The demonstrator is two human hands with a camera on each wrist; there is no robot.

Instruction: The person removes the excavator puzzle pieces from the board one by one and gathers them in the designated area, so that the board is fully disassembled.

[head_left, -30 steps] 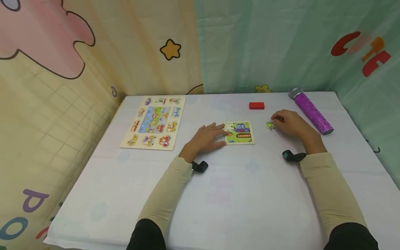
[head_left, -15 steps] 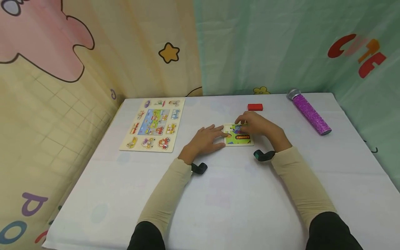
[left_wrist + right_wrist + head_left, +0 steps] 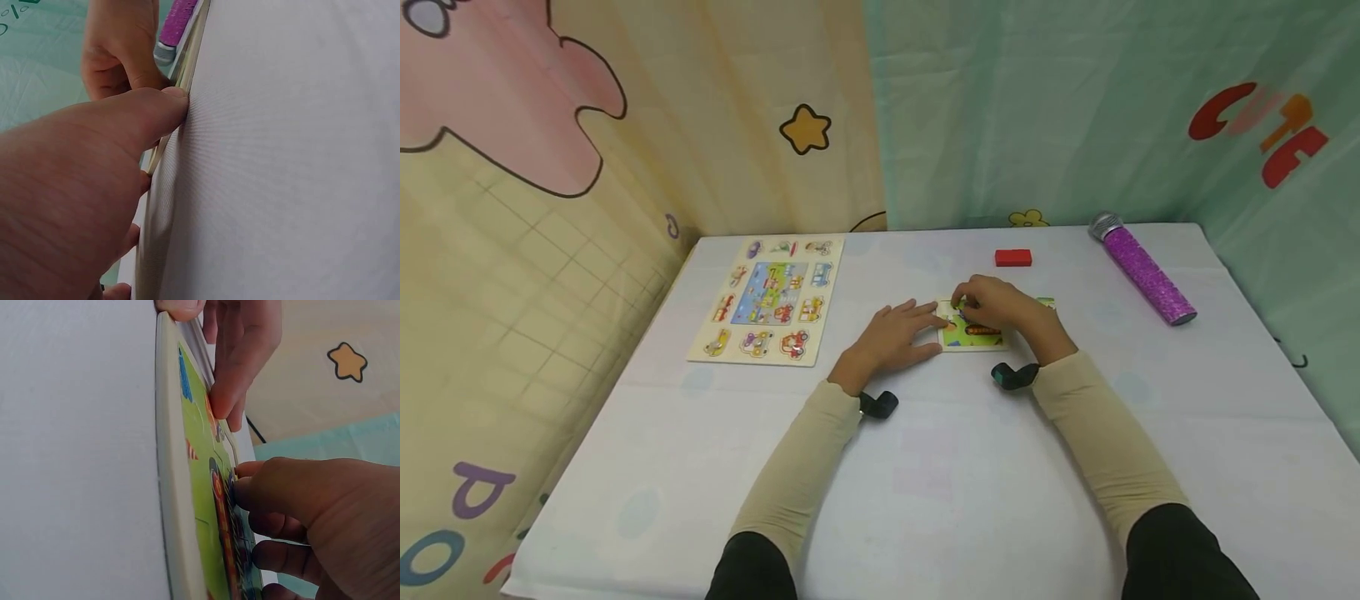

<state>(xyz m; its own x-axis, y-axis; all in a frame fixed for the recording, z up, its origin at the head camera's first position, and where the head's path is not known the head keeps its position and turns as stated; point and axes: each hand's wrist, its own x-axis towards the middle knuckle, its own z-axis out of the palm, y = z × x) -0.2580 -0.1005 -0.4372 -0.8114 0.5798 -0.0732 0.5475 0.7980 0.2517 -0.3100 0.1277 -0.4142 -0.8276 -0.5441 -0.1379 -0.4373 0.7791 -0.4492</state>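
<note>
A small puzzle board (image 3: 973, 342) with a green picture and a tracked vehicle lies flat on the white table. My left hand (image 3: 891, 337) rests at its left side with fingers spread. In the right wrist view, the left index fingertip (image 3: 225, 403) touches the picture and the thumb is at the board's corner. My right hand (image 3: 996, 302) is over the board's upper part. Its thumb and index finger pinch a small puzzle piece at the upper left, mostly hidden by the fingers. Another green puzzle piece (image 3: 1046, 302) shows just behind the right wrist.
A larger wooden puzzle board (image 3: 826, 325) with vehicle pictures lies to the left. Behind the small board is a red block (image 3: 1012, 257). A glittery purple microphone (image 3: 1150, 273) lies at the back right. Printed curtains (image 3: 1037, 108) hang behind the table.
My right hand has moved left from the green puzzle piece beside the board to the board's upper left. My left hand stays at the board's left side.
</note>
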